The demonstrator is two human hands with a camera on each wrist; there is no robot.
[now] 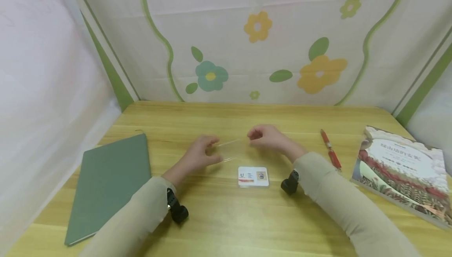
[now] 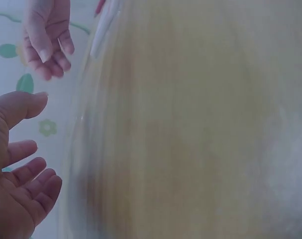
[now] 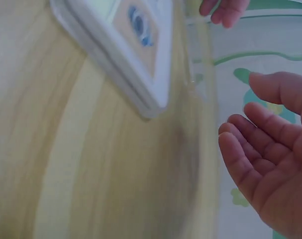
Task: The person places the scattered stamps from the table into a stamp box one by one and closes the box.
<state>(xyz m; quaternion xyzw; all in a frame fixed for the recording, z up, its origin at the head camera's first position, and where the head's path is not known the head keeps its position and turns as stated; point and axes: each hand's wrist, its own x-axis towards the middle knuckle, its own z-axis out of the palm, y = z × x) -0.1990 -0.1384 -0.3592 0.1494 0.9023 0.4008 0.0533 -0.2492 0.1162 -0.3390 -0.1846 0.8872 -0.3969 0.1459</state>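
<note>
A clear, flat plastic piece (image 1: 229,151) lies on the wooden table between the two hands, its edges showing as thin bright lines. My left hand (image 1: 202,153) is at its left side, thumb and fingers spread apart with nothing gripped; the left wrist view shows the same relaxed hand (image 2: 24,172). Just off the piece's right side, my right hand (image 1: 270,137) has loosely bent fingers and holds nothing, as the right wrist view of that hand (image 3: 270,149) also shows. Nearer to me lies a white ID card in a clear case (image 1: 253,176).
A green notebook (image 1: 111,184) lies at the left. On the right are a red pen (image 1: 330,149) and a thick illustrated book (image 1: 402,170). Behind the table (image 1: 219,225) hangs a white curtain (image 1: 219,29) with flowers. Dark cameras (image 1: 179,212) are strapped to both wrists.
</note>
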